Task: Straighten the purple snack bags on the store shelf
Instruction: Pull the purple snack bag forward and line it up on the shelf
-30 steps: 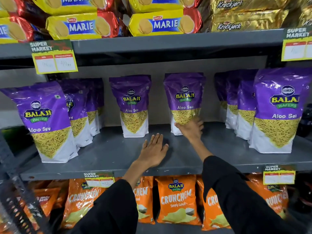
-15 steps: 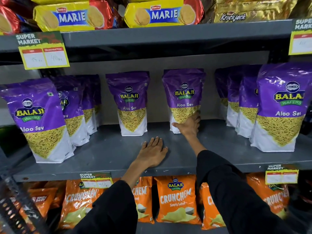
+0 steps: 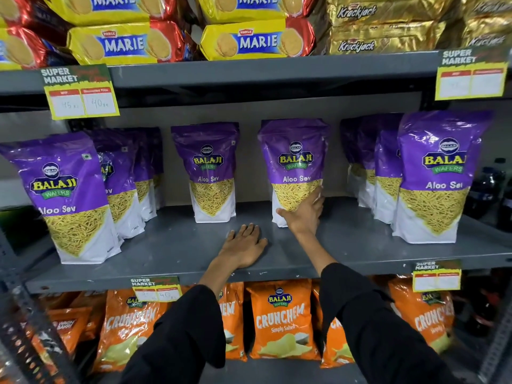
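On the grey middle shelf [image 3: 171,253], toward the back, the right hand [image 3: 303,214] has its grip on the lower part of one upright purple Aloo Sev bag [image 3: 295,162]: the thumb lies across the bag's white bottom front corner and the fingers [image 3: 318,194] wrap round its right edge, over the yellow window. The bag stands upright with its label facing forward.

Left of the grip and nearer the shelf's front edge, the left hand [image 3: 243,246] lies flat, palm down, fingers spread on the bare shelf, holding nothing. Further left of the grip, at about the same depth, a second single purple bag [image 3: 207,167] stands upright, apart from the held one. Far to the left, a row of purple bags [image 3: 63,195] runs from the shelf front toward the back, the front one turned slightly at an angle. Right of the grip, another row of purple bags [image 3: 440,173] stands front to back, near the held bag but not touching it.

Above the grip, the upper shelf carries yellow Marie biscuit packs [image 3: 257,41] and gold Krackjack packs [image 3: 382,31], with a price tag [image 3: 81,92] hanging on its edge. Below the grip, orange Crunchem bags [image 3: 279,320] stand on the lower shelf, partly hidden by the black sleeves [image 3: 388,328].
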A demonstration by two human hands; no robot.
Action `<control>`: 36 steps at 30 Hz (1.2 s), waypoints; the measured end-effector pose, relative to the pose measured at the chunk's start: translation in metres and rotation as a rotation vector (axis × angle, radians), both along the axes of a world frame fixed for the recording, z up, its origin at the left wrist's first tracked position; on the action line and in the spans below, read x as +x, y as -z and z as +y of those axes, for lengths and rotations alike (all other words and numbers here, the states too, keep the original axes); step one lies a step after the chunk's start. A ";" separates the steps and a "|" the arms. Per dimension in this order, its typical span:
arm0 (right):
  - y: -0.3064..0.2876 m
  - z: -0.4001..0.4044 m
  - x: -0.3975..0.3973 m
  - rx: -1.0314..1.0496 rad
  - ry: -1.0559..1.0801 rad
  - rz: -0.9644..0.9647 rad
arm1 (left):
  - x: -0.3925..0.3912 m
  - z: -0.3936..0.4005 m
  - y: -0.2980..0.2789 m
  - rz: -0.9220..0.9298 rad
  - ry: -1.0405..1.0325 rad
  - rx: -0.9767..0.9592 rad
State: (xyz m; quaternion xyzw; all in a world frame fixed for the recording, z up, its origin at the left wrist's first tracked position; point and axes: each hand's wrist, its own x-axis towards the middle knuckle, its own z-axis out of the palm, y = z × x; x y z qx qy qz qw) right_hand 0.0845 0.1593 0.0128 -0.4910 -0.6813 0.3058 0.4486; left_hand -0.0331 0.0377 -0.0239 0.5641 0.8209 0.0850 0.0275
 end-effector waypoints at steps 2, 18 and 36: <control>0.002 -0.009 0.006 0.021 0.008 0.003 | -0.001 0.000 0.000 -0.003 -0.004 -0.005; 0.012 -0.073 0.058 0.067 0.047 -0.018 | 0.009 -0.005 -0.009 -0.012 -0.043 -0.066; 0.024 -0.099 0.092 0.121 -0.034 0.008 | 0.010 -0.012 -0.014 -0.029 -0.018 -0.064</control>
